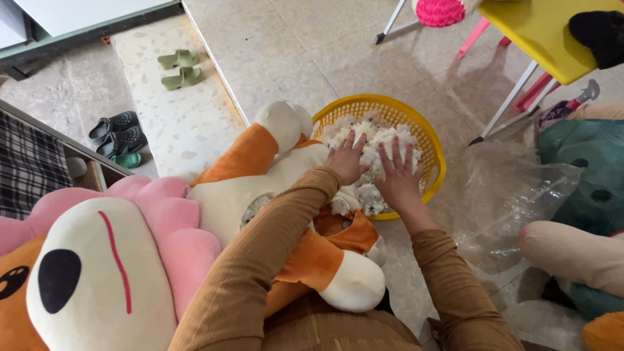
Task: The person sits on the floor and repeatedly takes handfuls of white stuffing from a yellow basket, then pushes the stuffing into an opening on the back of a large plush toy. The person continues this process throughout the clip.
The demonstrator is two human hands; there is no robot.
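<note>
Nearest the camera: a large plush lion head [97, 273] fills the lower left, with a cream muzzle, a black nose, a pink stitched line and a pink mane around it.
Sleeves: two arms in ribbed brown sleeves [260, 260] reach up from the bottom edge towards the middle of the view.
Lap toy: an orange and cream plush toy [260, 182] lies across the person's lap, its rounded cream feet pointing up and down the view; an open seam in its cream body shows stuffing inside.
Basket: a round yellow plastic basket [434, 156] stands on the tiled floor just beyond the toy, heaped with white stuffing [380, 140].
Left hand: the left hand [348, 161] lies palm down on the stuffing at the basket's near left side, fingers spread apart and pressing into the fluff, not closed around anything.
Right hand: the right hand [400, 179] lies just beside it, also palm down on the stuffing, fingers spread and slightly curled into the pile.
Right of the basket: a crumpled clear plastic bag [513, 195] lies on the floor, with a teal plush toy [585, 169] beyond it.
Upper right: a yellow stool [539, 32] on white legs.
Upper left: green sandals [179, 68] and dark shoes [117, 133] rest on the speckled floor.
</note>
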